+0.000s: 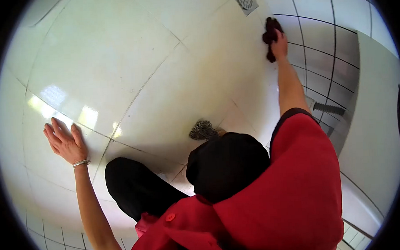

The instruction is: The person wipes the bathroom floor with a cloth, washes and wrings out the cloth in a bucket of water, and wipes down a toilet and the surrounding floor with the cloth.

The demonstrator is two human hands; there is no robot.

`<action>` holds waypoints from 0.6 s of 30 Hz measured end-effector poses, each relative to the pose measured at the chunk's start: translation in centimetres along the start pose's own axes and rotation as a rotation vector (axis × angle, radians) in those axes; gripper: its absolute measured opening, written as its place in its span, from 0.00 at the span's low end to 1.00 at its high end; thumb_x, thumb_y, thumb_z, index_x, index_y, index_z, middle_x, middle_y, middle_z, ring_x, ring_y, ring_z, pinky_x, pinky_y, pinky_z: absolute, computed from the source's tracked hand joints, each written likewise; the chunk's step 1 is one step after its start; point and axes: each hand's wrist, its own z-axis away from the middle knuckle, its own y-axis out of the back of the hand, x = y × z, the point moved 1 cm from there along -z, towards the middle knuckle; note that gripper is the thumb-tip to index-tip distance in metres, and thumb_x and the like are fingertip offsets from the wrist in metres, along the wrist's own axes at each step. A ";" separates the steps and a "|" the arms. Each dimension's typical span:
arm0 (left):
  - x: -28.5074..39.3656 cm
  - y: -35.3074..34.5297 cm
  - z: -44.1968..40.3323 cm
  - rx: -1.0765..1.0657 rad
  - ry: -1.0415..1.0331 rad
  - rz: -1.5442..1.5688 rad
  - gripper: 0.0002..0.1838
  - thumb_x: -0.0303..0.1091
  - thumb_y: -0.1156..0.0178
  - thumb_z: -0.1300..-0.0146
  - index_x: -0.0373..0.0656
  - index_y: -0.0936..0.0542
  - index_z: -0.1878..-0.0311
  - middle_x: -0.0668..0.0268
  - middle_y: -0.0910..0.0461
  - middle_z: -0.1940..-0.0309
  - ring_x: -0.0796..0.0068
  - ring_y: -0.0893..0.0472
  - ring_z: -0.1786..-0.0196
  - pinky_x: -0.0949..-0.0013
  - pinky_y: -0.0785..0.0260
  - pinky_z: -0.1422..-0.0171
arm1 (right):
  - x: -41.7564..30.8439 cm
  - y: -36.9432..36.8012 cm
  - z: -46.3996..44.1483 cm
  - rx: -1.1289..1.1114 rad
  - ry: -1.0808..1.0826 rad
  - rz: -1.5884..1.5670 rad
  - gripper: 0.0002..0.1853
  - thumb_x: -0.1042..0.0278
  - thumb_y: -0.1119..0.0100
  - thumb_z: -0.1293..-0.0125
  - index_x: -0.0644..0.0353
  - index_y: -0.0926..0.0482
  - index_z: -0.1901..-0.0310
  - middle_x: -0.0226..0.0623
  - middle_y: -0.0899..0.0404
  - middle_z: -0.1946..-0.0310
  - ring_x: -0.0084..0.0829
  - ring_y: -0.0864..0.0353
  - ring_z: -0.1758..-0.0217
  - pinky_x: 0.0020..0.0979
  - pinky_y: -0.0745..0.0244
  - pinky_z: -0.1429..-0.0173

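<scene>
My right hand point(279, 46) is stretched far out to the upper right, closed on a dark maroon cloth point(271, 34). The cloth is pressed against the floor beside the tiled wall. Over on the left, my left hand point(65, 140) rests flat on the glossy pale floor tiles point(118, 66) with its fingers spread. It holds nothing, and a bracelet point(81, 163) circles its wrist. A steel wool scourer point(203, 130) lies on the floor just ahead of my knee point(228, 163).
A metal floor drain point(246, 1) sits at the top, near the wall. White wall tiles point(315, 33) with dark joints run down the right side. A grey corrugated pipe point(329, 108) and a pale panel point(376, 114) stand close to my right arm.
</scene>
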 end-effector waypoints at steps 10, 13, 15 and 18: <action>-0.1 0.2 -0.2 -0.008 -0.006 0.019 0.33 0.53 0.52 0.41 0.51 0.44 0.35 0.58 0.50 0.34 0.59 0.51 0.31 0.56 0.62 0.32 | -1.2 0.6 14.5 -0.158 -0.853 0.033 0.30 0.61 0.54 0.51 0.47 0.37 0.40 0.53 0.33 0.50 0.53 0.34 0.46 0.46 0.42 0.40; 0.0 0.5 -0.3 0.000 0.012 0.021 0.33 0.54 0.53 0.41 0.51 0.44 0.35 0.58 0.49 0.35 0.60 0.52 0.31 0.56 0.62 0.32 | -7.1 0.8 18.4 -0.129 -0.804 0.024 0.29 0.61 0.50 0.52 0.46 0.35 0.43 0.48 0.36 0.46 0.49 0.36 0.45 0.48 0.42 0.42; 0.1 0.7 -0.4 -0.018 0.023 0.005 0.33 0.55 0.54 0.41 0.52 0.44 0.35 0.58 0.50 0.34 0.62 0.53 0.31 0.56 0.63 0.31 | -12.5 1.9 20.5 -0.063 -0.588 -0.016 0.28 0.66 0.47 0.54 0.45 0.33 0.45 0.47 0.38 0.46 0.49 0.37 0.45 0.46 0.44 0.40; -0.2 0.4 0.0 -0.033 0.047 -0.009 0.33 0.55 0.54 0.41 0.52 0.44 0.34 0.59 0.50 0.34 0.63 0.54 0.30 0.57 0.63 0.31 | -20.6 5.0 22.7 -0.057 -0.265 -0.154 0.30 0.73 0.44 0.57 0.46 0.31 0.47 0.47 0.37 0.46 0.48 0.40 0.44 0.44 0.48 0.38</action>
